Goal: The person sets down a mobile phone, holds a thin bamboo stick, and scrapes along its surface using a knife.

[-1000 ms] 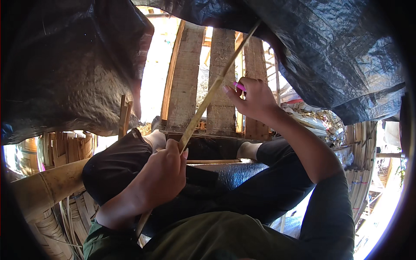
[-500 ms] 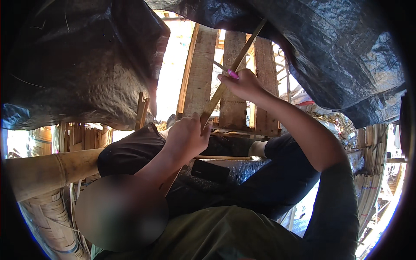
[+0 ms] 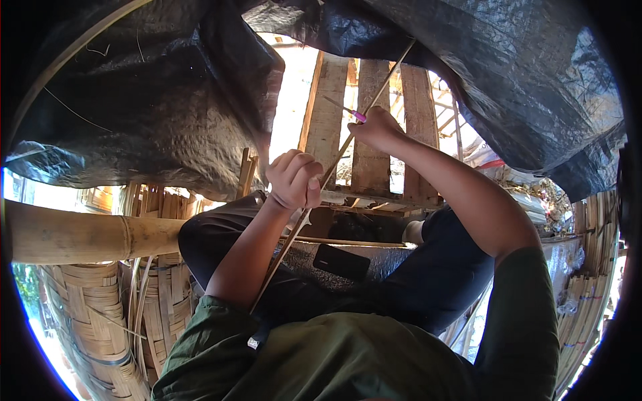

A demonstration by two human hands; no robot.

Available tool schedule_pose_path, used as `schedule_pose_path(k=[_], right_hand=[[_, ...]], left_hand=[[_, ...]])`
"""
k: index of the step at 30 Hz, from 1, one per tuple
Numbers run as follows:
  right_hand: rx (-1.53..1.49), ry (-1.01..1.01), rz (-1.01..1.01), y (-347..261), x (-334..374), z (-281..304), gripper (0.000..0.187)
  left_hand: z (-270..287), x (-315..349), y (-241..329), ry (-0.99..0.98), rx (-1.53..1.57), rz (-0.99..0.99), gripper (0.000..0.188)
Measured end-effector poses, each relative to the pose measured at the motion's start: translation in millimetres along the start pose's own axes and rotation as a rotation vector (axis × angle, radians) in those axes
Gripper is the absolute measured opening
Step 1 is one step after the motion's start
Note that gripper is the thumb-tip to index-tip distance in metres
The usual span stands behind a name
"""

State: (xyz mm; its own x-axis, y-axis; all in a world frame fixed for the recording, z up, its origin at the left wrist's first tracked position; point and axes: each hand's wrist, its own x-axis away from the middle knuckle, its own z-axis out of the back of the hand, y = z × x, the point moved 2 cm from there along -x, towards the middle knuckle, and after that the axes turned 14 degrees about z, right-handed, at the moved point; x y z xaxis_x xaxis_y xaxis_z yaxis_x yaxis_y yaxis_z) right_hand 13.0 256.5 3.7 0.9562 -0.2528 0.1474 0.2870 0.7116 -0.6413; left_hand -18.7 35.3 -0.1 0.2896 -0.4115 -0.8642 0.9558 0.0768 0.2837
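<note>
Sagging overhead, a crinkled black tarp (image 3: 154, 113) roofs a shelter of rough wooden planks (image 3: 328, 100) and a thick bamboo pole (image 3: 73, 235), with woven bamboo baskets (image 3: 87, 321) at lower left; I cannot tell what they hold. A long thin bamboo strip (image 3: 294, 237) runs diagonally over the lap. The left hand (image 3: 294, 179) is clamped around its middle; the right hand (image 3: 376, 127), higher up, is closed on a pink-handled knife (image 3: 353, 113) against the strip.
</note>
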Motion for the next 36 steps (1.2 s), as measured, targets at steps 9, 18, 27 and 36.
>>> schedule_pose_path(k=[9, 18, 27, 36], right_hand=[[-0.004, 0.01, 0.048, 10, 1, 1, 0.037], [0.03, 0.006, 0.104, 3, -8, -5, 0.045], [-0.003, 0.007, 0.135, 11, -11, -11, 0.049], [0.076, -0.1, 0.352, -4, 16, 4, 0.035]], left_hand=[[-3, -15, 8, -0.435, 0.03, 0.184, 0.019], [-14, 17, -26, -1.161, 0.017, 0.562, 0.095], [-28, 24, -31, -1.211, 0.156, 0.692, 0.08], [-32, 17, -20, -1.087, 0.188, 0.755, 0.036]])
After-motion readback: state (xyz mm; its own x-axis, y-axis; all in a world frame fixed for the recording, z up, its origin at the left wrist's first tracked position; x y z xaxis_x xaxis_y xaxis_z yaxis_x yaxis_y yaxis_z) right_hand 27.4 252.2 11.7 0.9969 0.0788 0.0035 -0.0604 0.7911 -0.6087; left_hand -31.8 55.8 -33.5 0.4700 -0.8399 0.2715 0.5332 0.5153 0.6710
